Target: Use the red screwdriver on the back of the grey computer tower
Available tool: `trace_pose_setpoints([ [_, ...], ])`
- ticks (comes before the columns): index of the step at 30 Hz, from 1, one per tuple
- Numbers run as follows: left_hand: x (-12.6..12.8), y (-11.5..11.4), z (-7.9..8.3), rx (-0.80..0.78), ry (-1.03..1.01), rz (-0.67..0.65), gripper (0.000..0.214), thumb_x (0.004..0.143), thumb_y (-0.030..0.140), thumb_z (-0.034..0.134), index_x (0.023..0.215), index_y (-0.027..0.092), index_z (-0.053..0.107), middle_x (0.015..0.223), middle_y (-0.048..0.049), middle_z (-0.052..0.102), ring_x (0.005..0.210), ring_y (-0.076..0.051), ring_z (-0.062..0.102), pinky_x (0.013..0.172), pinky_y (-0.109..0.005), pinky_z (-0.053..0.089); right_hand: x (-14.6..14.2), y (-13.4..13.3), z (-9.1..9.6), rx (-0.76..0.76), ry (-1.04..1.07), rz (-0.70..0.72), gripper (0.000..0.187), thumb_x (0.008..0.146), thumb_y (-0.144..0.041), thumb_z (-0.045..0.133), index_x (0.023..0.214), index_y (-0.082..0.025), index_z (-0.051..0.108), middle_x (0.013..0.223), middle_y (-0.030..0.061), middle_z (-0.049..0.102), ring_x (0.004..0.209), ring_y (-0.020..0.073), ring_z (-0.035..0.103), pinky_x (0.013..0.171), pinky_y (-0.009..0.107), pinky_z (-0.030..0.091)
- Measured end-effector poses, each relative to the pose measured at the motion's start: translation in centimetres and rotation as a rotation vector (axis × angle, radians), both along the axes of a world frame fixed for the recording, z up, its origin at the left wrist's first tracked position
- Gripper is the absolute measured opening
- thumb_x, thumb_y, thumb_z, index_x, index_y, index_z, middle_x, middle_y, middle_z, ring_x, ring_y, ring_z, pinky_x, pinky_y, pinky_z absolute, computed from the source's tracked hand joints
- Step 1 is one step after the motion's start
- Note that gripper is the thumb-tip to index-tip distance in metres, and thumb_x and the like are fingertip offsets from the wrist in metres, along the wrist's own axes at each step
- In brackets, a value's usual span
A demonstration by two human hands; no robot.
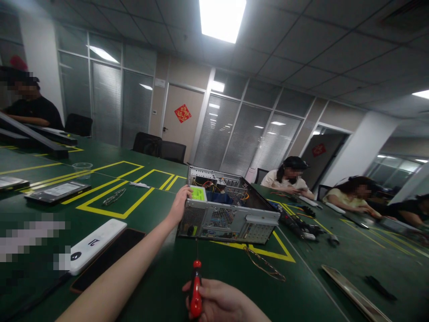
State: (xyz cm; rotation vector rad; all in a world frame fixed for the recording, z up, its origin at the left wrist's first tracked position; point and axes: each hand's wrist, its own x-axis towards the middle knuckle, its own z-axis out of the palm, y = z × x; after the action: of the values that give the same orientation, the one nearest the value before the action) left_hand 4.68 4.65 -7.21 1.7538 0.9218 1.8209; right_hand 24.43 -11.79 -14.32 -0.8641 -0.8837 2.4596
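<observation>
An open computer case (231, 221) lies on the green table, its silver back panel facing me and its wires showing inside. My left hand (180, 206) grips the case's near left corner, beside the yellow-green label (198, 194) on the power supply; some of its fingertips are hidden. Below the case, my right hand (223, 299) is closed around the red and black handle of a screwdriver (196, 288). The thin shaft points up and away toward the lower edge of the back panel. Whether the tip touches the case I cannot tell.
Left of my arm lie a white power bank (98, 246), a dark phone (109, 257) and a hard drive (57, 191). Eyeglasses (264, 264) lie in front of the case. Cables (301, 223) and a long flat bar (355, 293) are at right. Several people sit around the table.
</observation>
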Motion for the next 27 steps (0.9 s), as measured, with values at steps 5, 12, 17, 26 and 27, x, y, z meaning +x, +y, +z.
trace_pose_setpoints([
  [5,0.0,0.0,0.0,0.003,-0.002,0.000,0.038,0.094,0.039,0.026,0.073,0.021,0.052,0.107,-0.0073,0.062,0.126,-0.021,0.046,0.114,-0.038,0.031,2.5,-0.4,-0.6,-0.049,0.013,-0.087,0.040,0.072,-0.051,0.068,0.083,-0.013,0.060,0.073,0.0002,0.063,0.066,0.0113,0.063,0.063,0.023,0.037],
  [12,0.0,0.2,-0.1,0.009,-0.013,-0.001,0.038,0.093,0.042,0.026,0.073,0.021,0.051,0.108,-0.0088,0.061,0.127,-0.023,0.044,0.114,-0.040,0.030,1.8,-0.4,-1.0,0.052,-0.161,-0.173,0.036,0.074,-0.038,0.070,0.096,-0.013,0.059,0.078,0.0053,0.069,0.055,0.0104,0.058,0.058,0.025,0.035],
  [17,0.0,0.3,-0.2,0.010,-0.004,-0.005,0.040,0.094,0.043,0.026,0.073,0.021,0.051,0.107,-0.0083,0.061,0.128,-0.022,0.044,0.114,-0.040,0.030,1.5,-0.7,-0.5,0.042,-0.111,-0.194,0.043,0.070,-0.037,0.070,0.104,-0.012,0.059,0.078,0.0044,0.068,0.064,0.0140,0.063,0.065,0.028,0.040],
  [26,0.1,-0.1,0.1,-0.011,-0.004,-0.014,0.040,0.094,0.044,0.026,0.073,0.021,0.052,0.110,-0.0078,0.061,0.129,-0.022,0.044,0.114,-0.039,0.030,2.4,-0.4,-0.9,0.085,-0.040,-0.070,0.067,0.056,-0.016,0.084,0.117,-0.012,0.054,0.103,0.0112,0.069,0.088,0.0209,0.066,0.083,0.036,0.041],
  [27,0.1,-0.1,0.2,-0.010,-0.002,-0.015,0.040,0.094,0.043,0.026,0.073,0.021,0.051,0.110,-0.0078,0.062,0.128,-0.022,0.044,0.113,-0.039,0.031,2.3,-0.3,-1.3,0.067,-0.056,-0.104,0.064,0.056,-0.022,0.085,0.112,-0.012,0.056,0.094,0.0087,0.070,0.081,0.0186,0.066,0.078,0.034,0.041],
])
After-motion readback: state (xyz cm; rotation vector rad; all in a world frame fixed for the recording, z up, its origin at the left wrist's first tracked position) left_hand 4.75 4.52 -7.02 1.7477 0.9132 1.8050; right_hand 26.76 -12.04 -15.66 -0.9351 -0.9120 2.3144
